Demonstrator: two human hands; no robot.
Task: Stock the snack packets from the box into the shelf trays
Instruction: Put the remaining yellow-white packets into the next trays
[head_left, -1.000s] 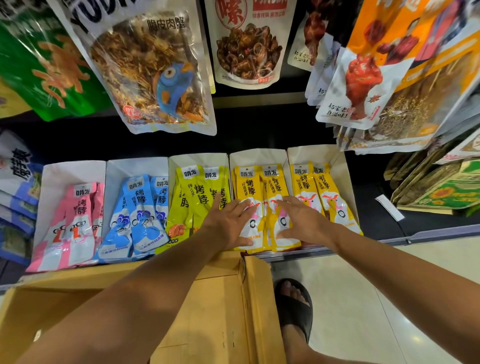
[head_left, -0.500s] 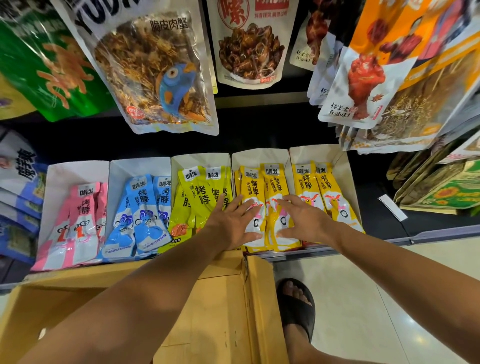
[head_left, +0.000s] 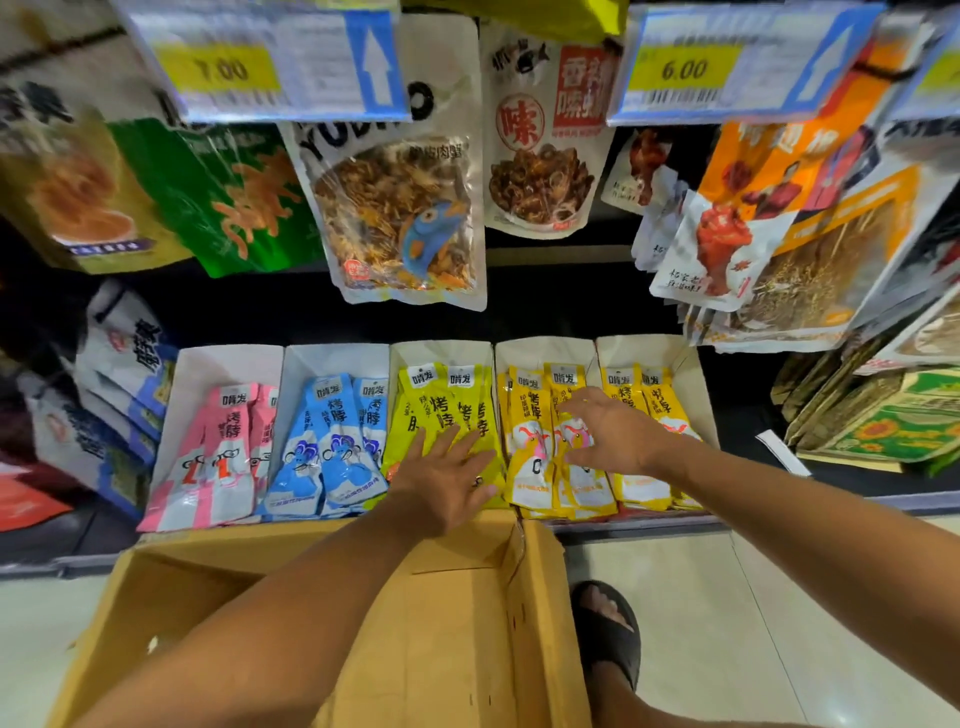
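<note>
Since half a second ago the head view has tipped up, so two price tags (head_left: 280, 67) now show along the top. The left hand (head_left: 447, 475) has come off the edge of the yellow stack and lies wholly on the lime packets (head_left: 441, 405); the right hand (head_left: 608, 436) stays over the yellow packets (head_left: 527, 415). Head view: left grip is slack, fingers straight and flat on the lime stack, holding nothing. Right grip isn't closed either: fingers spread, slightly bent, tips touching the yellow stack, nothing pinched. All visible stock is in the trays: pink packets (head_left: 223, 441) in the first tray (head_left: 228, 364), blue packets (head_left: 332, 431) in the second tray (head_left: 332, 358), lime in the third tray (head_left: 441, 351), yellow in the fourth tray (head_left: 545, 351), and more yellow in the fifth tray (head_left: 670, 358). Each stack leans back, its lower ends reaching the tray front. The box (head_left: 493, 597) sits on the floor (head_left: 753, 623) just below the trays with its flaps open. No packets show in the part the arms leave uncovered. Handling, my read: light, flat, glossy pouches, so soft and slippery, and they will fan out and slide if pushed from the top. Best to pinch a bundle across its flat faces at mid-length, or square it with both palms on the side edges. The seams look tough and nothing looks fragile.
</note>
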